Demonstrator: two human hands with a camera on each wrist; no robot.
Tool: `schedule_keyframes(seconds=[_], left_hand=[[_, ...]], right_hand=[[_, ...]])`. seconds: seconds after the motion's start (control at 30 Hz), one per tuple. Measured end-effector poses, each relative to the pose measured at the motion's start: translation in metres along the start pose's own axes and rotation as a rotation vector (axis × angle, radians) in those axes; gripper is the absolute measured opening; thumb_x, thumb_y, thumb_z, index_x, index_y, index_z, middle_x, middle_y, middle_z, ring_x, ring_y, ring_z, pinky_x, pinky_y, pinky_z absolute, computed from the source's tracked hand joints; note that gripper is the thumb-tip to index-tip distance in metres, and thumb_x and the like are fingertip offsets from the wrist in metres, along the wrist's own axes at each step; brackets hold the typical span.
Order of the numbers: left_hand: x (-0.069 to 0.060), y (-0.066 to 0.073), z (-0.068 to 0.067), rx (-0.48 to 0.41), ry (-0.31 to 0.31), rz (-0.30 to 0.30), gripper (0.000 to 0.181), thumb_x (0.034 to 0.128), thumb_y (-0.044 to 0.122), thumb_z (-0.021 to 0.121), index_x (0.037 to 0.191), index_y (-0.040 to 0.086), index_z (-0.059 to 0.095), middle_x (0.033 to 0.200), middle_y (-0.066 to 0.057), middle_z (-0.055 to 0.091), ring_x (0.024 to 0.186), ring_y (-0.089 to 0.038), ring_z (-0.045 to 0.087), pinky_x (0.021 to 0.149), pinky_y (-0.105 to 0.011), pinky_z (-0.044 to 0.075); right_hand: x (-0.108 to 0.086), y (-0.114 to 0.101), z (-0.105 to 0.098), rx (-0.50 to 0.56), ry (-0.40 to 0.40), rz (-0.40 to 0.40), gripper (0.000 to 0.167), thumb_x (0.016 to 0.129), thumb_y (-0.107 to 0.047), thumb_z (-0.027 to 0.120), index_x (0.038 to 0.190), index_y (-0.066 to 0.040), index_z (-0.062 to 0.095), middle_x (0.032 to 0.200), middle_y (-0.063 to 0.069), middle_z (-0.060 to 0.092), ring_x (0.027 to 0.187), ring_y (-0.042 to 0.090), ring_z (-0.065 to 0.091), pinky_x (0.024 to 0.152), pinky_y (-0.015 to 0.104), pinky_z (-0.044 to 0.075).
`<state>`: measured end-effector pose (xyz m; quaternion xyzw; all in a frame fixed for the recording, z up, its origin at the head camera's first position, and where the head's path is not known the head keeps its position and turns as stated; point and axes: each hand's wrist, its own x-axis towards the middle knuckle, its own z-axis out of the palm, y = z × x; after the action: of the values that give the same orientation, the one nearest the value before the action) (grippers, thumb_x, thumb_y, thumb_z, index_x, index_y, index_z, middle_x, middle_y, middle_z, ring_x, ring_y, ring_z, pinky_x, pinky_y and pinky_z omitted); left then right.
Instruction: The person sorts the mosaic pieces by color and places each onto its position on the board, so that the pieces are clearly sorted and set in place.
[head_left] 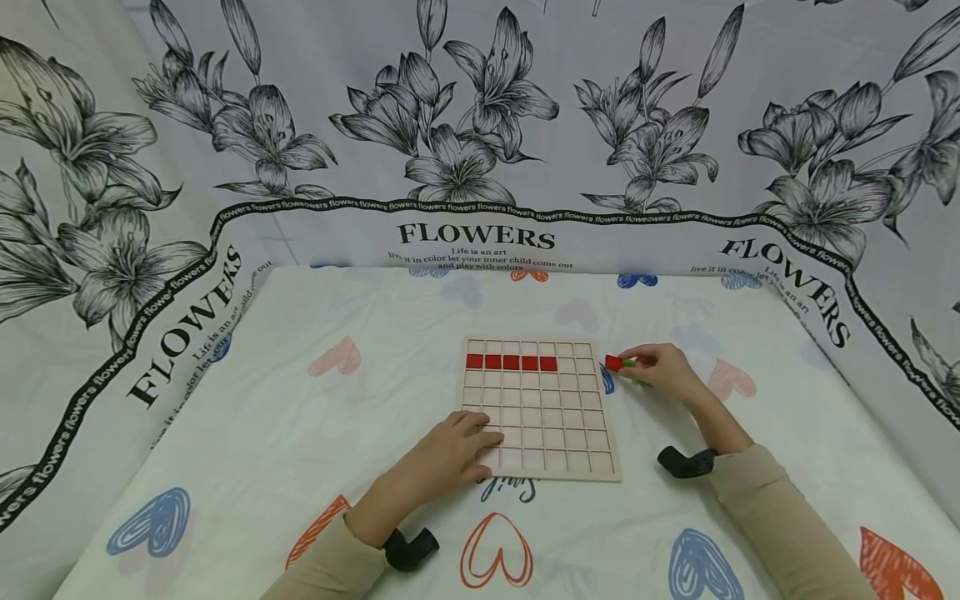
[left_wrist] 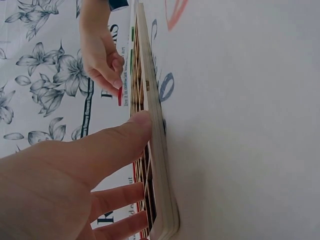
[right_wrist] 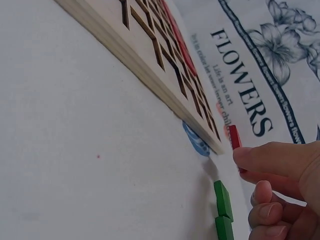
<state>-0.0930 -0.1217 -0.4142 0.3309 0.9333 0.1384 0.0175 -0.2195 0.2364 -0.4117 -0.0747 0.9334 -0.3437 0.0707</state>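
Note:
A square wooden board (head_left: 552, 417) with a grid of shallow cells lies on the cloth. Several red square tiles (head_left: 511, 362) sit side by side in its second row from the far edge, starting at the left; the last two cells on the right hold none. My left hand (head_left: 450, 454) rests on the board's near left corner, fingers extended over the cells and thumb (left_wrist: 140, 120) against the near edge. Just off the board's far right side, my right hand (head_left: 660, 369) pinches another red tile (right_wrist: 234, 135) between thumb and fingers, raised above the cloth.
Green tiles (right_wrist: 223, 200) lie in a line on the cloth beneath my right hand, mostly hidden by it in the head view. White cloth with printed hearts (head_left: 497, 550) covers the table. A flower-print curtain (head_left: 480, 150) stands behind and at the sides.

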Motion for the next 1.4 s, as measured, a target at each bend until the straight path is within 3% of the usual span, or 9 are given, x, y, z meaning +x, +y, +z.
schedule_keyframes(seconds=[0.67,1.4], left_hand=[[0.001,-0.001,0.001,0.0,0.003,0.002,0.042,0.0886,0.031,0.067,0.127,0.014,0.062,0.135,-0.013,0.056,0.127,-0.03,0.051,0.102,-0.045,0.047],[0.001,-0.001,0.001,-0.005,-0.002,-0.001,0.042,0.089,0.031,0.067,0.128,0.014,0.061,0.136,-0.013,0.055,0.128,-0.03,0.049,0.103,-0.045,0.047]], right_hand=[[0.005,-0.011,0.015,-0.003,-0.05,-0.046,0.033,0.086,-0.016,0.07,0.113,0.002,0.068,0.075,0.004,0.057,0.069,0.015,0.045,0.057,0.021,0.034],[0.013,-0.024,0.026,-0.03,-0.052,-0.088,0.031,0.085,-0.014,0.07,0.11,0.003,0.069,0.076,0.005,0.056,0.069,0.014,0.044,0.057,0.021,0.035]])
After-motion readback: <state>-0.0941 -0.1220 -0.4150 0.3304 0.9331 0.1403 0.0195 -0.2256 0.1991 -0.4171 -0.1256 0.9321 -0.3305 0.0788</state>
